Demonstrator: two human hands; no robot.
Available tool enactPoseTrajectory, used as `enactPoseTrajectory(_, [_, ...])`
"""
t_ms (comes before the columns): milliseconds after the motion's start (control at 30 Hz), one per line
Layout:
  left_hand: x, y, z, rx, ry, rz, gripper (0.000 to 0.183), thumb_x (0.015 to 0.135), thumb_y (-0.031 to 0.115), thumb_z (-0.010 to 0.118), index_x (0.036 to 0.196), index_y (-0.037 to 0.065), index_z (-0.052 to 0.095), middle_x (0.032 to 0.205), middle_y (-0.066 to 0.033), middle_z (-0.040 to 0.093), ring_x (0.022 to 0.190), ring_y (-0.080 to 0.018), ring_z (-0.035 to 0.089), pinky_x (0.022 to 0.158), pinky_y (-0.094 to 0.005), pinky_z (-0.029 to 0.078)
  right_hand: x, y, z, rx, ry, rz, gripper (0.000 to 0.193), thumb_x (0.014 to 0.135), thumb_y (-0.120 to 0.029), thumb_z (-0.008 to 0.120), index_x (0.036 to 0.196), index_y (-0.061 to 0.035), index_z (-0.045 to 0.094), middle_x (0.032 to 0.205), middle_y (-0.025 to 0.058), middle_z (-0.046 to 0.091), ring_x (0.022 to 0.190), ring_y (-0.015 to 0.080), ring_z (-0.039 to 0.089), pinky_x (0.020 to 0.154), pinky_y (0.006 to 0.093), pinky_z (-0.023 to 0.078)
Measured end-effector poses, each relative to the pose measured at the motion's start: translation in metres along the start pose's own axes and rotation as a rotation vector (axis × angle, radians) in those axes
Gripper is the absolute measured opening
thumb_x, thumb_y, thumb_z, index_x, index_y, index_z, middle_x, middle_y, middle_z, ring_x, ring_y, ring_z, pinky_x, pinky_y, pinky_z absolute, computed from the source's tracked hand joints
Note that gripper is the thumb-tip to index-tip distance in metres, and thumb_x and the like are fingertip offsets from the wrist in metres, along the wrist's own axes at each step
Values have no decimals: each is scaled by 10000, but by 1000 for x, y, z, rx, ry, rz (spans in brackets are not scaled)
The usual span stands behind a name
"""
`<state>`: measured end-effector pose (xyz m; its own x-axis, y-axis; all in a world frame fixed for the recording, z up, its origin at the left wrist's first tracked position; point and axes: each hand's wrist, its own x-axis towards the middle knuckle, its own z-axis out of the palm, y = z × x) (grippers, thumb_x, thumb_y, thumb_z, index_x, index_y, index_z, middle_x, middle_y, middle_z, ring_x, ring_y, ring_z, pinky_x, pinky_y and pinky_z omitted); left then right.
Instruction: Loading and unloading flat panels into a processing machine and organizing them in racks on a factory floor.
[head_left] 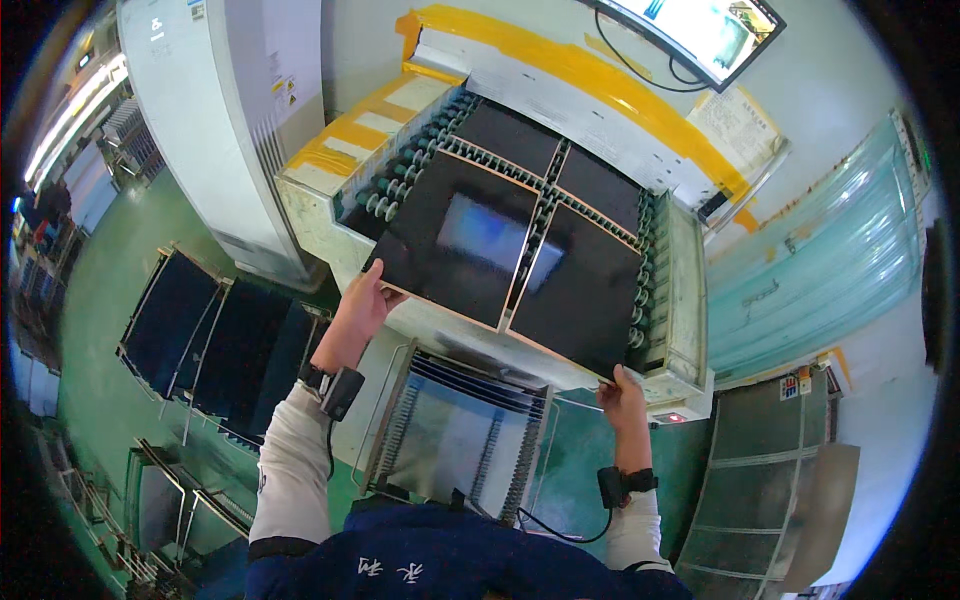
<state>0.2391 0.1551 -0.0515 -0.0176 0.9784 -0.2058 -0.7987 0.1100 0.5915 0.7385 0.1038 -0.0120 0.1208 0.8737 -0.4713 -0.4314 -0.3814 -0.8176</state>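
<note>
Two flat black panels with thin copper-coloured edges lie side by side at the near end of a roller conveyor. My left hand grips the near left corner of the left black panel, thumb on top and other fingers at its edge. At the near right corner of the right black panel, my right hand pinches the edge, its fingers partly hidden below. A narrow gap with rollers runs between the two. More black panels lie behind them on the rollers, and a bright reflection crosses the near pair.
Below the conveyor stands a slotted rack holding upright sheets. Dark panels in a rack stand on the green floor at left, beside a tall white cabinet. A monitor hangs above; clear plastic curtain and a grey cart are at right.
</note>
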Motion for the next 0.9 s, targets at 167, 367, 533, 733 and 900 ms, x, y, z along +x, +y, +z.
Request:
enactPoseTrajectory(167, [7, 7, 7, 15, 17, -1, 265, 956, 321, 515, 1063, 91, 590, 1003, -38, 661, 940, -200, 621, 845, -394, 500, 0, 12, 10, 129, 82, 53, 131, 869, -182, 654, 893, -83, 573, 779, 48, 599, 690, 170, 579, 623, 313, 492])
enactPoseTrajectory(367, [18, 7, 10, 76, -54, 57, 183, 901, 120, 582, 1063, 35, 565, 1015, -73, 634, 938, -197, 620, 843, -378, 527, 8, 12, 16, 112, 85, -27, 120, 887, -132, 620, 935, -70, 529, 787, 78, 605, 657, 188, 586, 571, 326, 492])
enactPoseTrajectory(533, [22, 8, 18, 190, 136, 104, 155, 876, 87, 612, 1006, 36, 546, 914, -66, 613, 847, -199, 628, 766, -360, 555, 10, 11, 15, 87, 93, 1, 155, 886, -133, 625, 962, -75, 502, 774, 74, 602, 634, 178, 577, 553, 318, 488])
enactPoseTrajectory(733, [22, 13, 27, 315, 218, 78, 164, 883, 151, 627, 918, 37, 515, 830, -81, 597, 711, -218, 640, 616, -307, 568, 14, 12, 8, 95, 91, 28, 159, 878, -163, 642, 915, -75, 515, 769, 71, 609, 635, 176, 581, 557, 321, 492])
enactPoseTrajectory(900, [19, 14, 21, 296, 239, 86, 217, 876, 192, 641, 931, 29, 510, 805, -80, 586, 730, -227, 647, 636, -318, 565, 11, 16, 12, 203, 125, 52, 157, 882, -218, 641, 871, -74, 579, 805, 60, 634, 659, 172, 595, 582, 315, 497])
